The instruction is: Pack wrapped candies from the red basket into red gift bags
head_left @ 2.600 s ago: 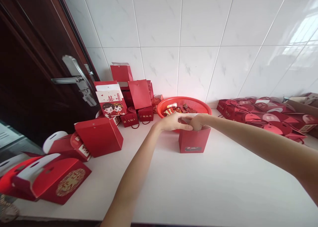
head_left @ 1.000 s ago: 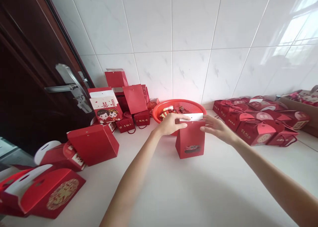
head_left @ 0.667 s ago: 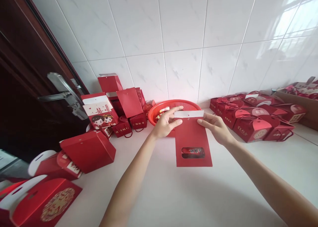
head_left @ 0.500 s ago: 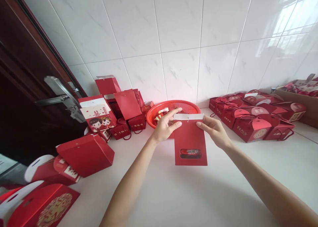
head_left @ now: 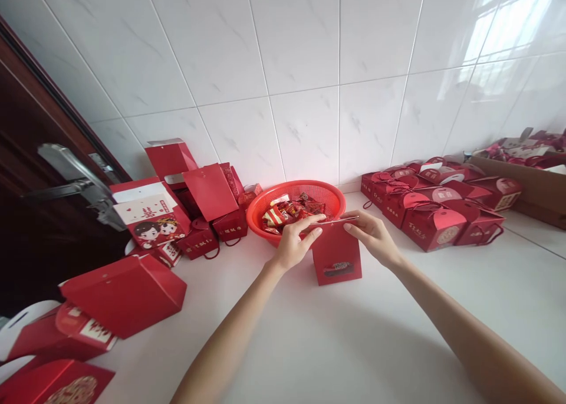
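Between both hands is a red paper gift box (head_left: 336,248) with a small window low on its front, through which a dark wrapped item shows. My left hand (head_left: 297,239) pinches the box's top edge at its left corner. At the right corner, my right hand (head_left: 371,236) grips the same edge between thumb and fingers. The top flaps meet in a thin line between the hands. Just behind stands an orange-red plastic basket (head_left: 340,200) holding wrapped sweets (head_left: 289,210), partly hidden by the left hand and the box.
Several red boxes with cord handles (head_left: 435,221) stand in rows at the right, beside a cardboard carton (head_left: 526,189). More red boxes (head_left: 132,292) line the left side, some with raised flaps. A dark door (head_left: 39,156) with a metal handle is at far left; a tiled wall (head_left: 305,127) rises behind.
The box has tilted so its top is seen edge-on and its white flap no longer shows. More of the basket and sweets has come into sight as the view shifted.
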Available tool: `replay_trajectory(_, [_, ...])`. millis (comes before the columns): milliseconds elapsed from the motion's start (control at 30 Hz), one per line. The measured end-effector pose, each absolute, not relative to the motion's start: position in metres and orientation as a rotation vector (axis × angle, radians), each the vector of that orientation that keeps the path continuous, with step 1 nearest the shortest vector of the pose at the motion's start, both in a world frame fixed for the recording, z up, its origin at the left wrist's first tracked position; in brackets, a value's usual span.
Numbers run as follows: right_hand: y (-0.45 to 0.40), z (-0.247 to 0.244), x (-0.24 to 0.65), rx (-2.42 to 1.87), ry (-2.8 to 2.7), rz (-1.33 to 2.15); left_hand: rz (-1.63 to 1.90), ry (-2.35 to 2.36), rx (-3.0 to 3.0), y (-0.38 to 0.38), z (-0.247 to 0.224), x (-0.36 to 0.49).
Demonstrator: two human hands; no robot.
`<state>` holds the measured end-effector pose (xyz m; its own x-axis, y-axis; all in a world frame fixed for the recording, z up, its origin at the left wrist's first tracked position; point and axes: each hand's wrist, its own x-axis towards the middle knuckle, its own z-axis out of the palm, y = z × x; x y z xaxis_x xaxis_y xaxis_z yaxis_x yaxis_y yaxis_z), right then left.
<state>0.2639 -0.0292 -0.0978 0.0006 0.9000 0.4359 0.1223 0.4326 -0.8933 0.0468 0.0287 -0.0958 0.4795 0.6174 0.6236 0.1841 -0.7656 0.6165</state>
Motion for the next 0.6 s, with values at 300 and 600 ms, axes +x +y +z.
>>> replay_trajectory(300, [-0.033,-0.097,0.266,-0.945,-1.496,0.913,1.385,0.494,2.418,0.025,-0.104,0.044])
replay_trajectory(600, [-0.057,-0.099,0.276,-0.985,-1.584,0.735,1.301,0.633,2.325,0.011,-0.106,0.043])
